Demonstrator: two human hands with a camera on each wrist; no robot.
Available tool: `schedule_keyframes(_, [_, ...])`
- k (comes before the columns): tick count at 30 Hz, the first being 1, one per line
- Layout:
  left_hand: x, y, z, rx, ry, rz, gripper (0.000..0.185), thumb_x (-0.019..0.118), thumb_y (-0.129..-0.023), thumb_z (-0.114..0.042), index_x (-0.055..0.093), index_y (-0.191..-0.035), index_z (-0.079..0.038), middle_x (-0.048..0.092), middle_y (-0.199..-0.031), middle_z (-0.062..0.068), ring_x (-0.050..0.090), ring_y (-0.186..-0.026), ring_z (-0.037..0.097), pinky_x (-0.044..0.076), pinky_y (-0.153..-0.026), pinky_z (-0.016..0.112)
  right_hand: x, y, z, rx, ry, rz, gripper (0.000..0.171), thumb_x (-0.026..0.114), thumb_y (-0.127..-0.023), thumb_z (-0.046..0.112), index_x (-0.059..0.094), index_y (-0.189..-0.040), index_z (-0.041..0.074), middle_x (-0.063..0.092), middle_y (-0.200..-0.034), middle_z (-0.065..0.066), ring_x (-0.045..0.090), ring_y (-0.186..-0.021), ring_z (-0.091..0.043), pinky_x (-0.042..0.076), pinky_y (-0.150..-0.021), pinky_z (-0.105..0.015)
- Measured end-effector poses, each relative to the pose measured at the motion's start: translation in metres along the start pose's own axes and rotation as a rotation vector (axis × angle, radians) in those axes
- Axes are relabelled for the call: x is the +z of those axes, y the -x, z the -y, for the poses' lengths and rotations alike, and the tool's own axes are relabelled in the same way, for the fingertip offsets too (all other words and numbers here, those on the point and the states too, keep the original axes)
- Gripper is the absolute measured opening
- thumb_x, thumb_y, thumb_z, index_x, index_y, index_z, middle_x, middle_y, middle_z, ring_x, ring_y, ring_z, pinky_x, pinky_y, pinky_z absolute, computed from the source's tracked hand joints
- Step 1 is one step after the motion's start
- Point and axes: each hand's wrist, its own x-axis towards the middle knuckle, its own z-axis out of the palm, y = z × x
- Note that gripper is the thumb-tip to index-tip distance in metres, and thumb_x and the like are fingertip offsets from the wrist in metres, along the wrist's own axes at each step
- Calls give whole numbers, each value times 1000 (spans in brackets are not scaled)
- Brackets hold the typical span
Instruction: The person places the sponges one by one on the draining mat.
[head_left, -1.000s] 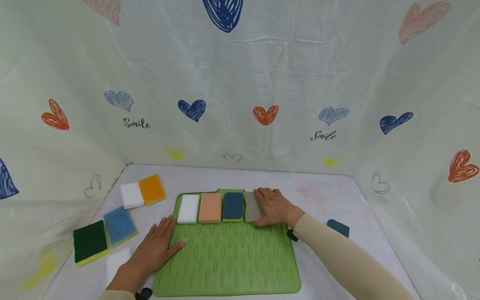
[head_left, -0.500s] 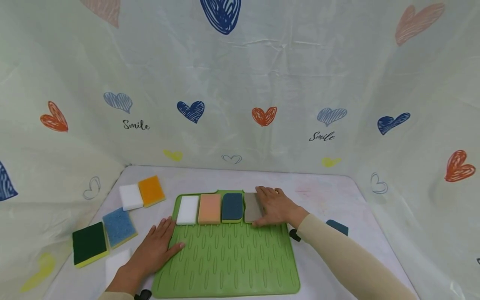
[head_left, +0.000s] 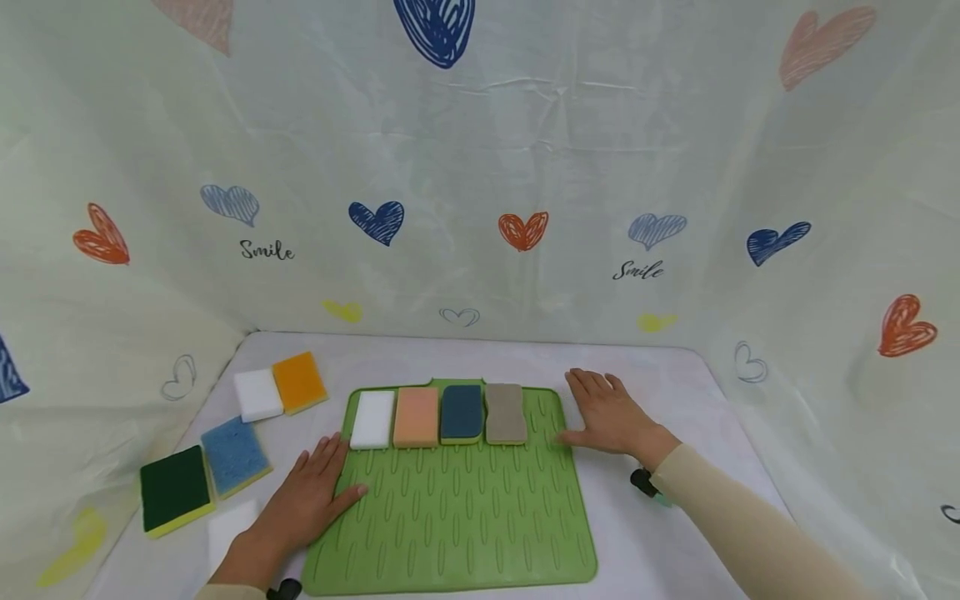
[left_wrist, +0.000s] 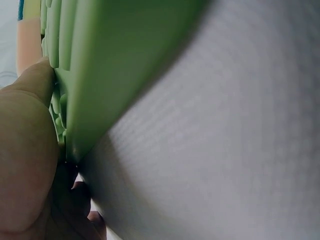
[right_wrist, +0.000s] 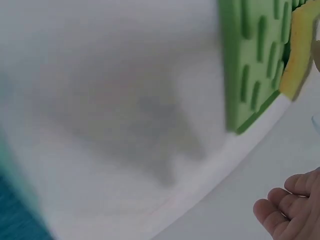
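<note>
A green ridged mat [head_left: 465, 517] lies on the white table. Along its far edge sit a white sponge [head_left: 373, 419], a peach sponge [head_left: 417, 416], a dark blue sponge [head_left: 461, 412] and a grey sponge [head_left: 506, 413] side by side. My left hand [head_left: 306, 500] rests flat on the mat's left edge, fingers straight; the left wrist view shows its thumb [left_wrist: 30, 150] against the mat [left_wrist: 110, 65]. My right hand [head_left: 611, 412] is open with fingers straight, beside the mat's right edge and apart from the grey sponge. The right wrist view shows its fingers [right_wrist: 292, 210] and the mat's corner [right_wrist: 252, 65].
Left of the mat lie a white sponge [head_left: 257, 394], an orange sponge [head_left: 299, 382], a light blue sponge [head_left: 233, 455], a dark green sponge [head_left: 176, 492] and a white pad [head_left: 232, 527]. A heart-printed cloth [head_left: 480, 167] walls the table on three sides.
My right hand has let go of the grey sponge and moved right, off the mat and onto the table. The left hand has stayed put.
</note>
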Motion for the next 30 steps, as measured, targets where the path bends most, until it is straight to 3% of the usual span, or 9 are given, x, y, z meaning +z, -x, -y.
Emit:
schedule_keyframes(8, [-1, -1, 0, -4, -4, 4, 85, 62, -104, -52, 40, -157, 11, 35, -165, 32, 31, -153, 53, 28, -121, 71, -2, 46, -34, 52, 82, 22, 111, 72, -86, 73, 41, -157, -6, 46, -160, -24, 45, -146, -44, 35, -117, -70])
schedule_keyframes(21, [-1, 0, -1, 2, -8, -6, 84, 64, -104, -50, 42, -155, 13, 36, -163, 34, 33, -152, 54, 30, -120, 71, -2, 113, -60, 130, 84, 48, 114, 76, -81, 74, 44, -154, -7, 49, -156, -27, 48, -141, -47, 36, -113, -74])
schedule_keyframes(30, [2, 0, 0, 8, -4, -16, 84, 64, -103, -50, 42, -155, 12, 37, -163, 33, 33, -152, 54, 30, -120, 71, 12, 140, -73, 184, 69, 71, 120, 75, -74, 83, 48, -149, -6, 55, -148, -26, 54, -133, -46, 41, -108, -74])
